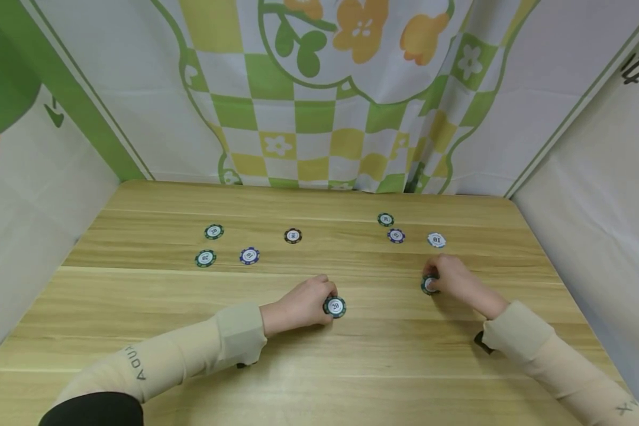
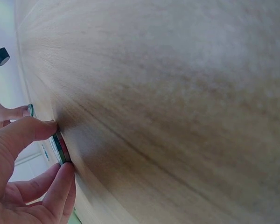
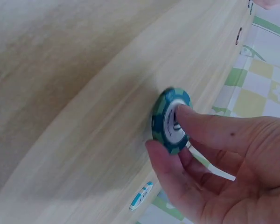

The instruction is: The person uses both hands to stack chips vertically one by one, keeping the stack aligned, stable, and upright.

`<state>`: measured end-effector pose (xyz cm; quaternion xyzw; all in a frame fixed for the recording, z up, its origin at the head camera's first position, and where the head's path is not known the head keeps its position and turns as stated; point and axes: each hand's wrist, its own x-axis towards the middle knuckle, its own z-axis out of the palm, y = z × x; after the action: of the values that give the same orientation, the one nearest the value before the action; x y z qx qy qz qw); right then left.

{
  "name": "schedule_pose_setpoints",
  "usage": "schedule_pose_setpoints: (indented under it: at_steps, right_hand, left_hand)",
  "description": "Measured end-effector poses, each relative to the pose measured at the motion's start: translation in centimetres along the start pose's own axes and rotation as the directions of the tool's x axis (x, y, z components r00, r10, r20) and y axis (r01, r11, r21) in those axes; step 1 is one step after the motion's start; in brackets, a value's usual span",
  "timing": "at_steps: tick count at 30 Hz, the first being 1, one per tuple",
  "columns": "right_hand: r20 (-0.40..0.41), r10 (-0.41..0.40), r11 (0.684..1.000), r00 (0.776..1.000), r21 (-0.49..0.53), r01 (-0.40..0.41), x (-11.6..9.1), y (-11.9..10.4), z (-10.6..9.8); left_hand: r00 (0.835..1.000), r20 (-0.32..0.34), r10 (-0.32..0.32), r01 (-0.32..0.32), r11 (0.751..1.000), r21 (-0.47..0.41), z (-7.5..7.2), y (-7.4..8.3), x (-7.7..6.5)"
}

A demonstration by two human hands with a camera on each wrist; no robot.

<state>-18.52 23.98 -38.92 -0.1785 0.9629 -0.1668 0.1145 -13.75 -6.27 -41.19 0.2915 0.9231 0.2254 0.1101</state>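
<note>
My left hand pinches a short stack of poker chips by its edges near the middle of the table. The top chip is green and reads 20; a red layer shows beneath it in the left wrist view, where thumb and fingers grip opposite sides of the stack. Farther right, my right hand holds a green poker chip between thumb and fingers. This chip is tilted in the right wrist view, its white centre partly covered by the thumb. A white chip lies just beyond the right hand.
On the wooden table, two green chips and a blue chip lie at left. A black chip is near the centre. Another green chip and blue chip lie right of it. A patterned curtain hangs behind.
</note>
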Motion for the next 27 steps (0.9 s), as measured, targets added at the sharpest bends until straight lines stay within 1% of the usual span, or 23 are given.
schedule_pose_setpoints:
  at_steps: [5,7,10,13,15,20,23,27]
  right_hand:
    - [0.006,-0.021,0.999,1.000,0.043,0.021,0.1,0.0,0.0]
    - [0.028,-0.019,0.996,0.999,0.086,0.017,0.1,0.0,0.0]
    - [0.080,0.007,0.985,0.997,0.173,-0.021,0.0,0.0,0.0]
    - [0.126,0.019,0.966,0.992,0.253,-0.051,-0.1,-0.1,0.0]
    - [0.158,0.010,0.950,0.987,0.308,-0.059,-0.1,-0.2,0.0]
    - [0.223,-0.021,0.892,0.974,0.445,-0.083,-0.2,-0.8,0.2]
    - [0.242,-0.020,0.867,0.970,0.488,-0.104,-0.1,-1.2,0.3]
    - [0.243,-0.011,0.855,0.970,0.505,-0.117,0.0,-1.8,0.3]
  left_hand:
    - [1.000,0.003,-0.008,0.008,1.000,0.002,0.0,0.1,0.0]
    - [1.000,0.003,-0.006,0.006,1.000,0.003,0.0,0.1,0.0]
    - [1.000,0.002,-0.006,0.006,1.000,0.004,0.0,0.0,0.0]
    - [1.000,0.004,-0.007,0.007,1.000,0.004,0.0,0.0,0.0]
    - [1.000,0.005,-0.009,0.009,1.000,0.003,0.0,0.0,0.0]
    - [1.000,0.008,-0.011,0.011,1.000,0.001,0.1,0.0,0.0]
    - [1.000,0.009,-0.011,0.011,1.000,0.000,0.1,0.0,0.1]
    - [1.000,0.012,-0.014,0.014,1.000,-0.005,0.1,0.0,0.1]
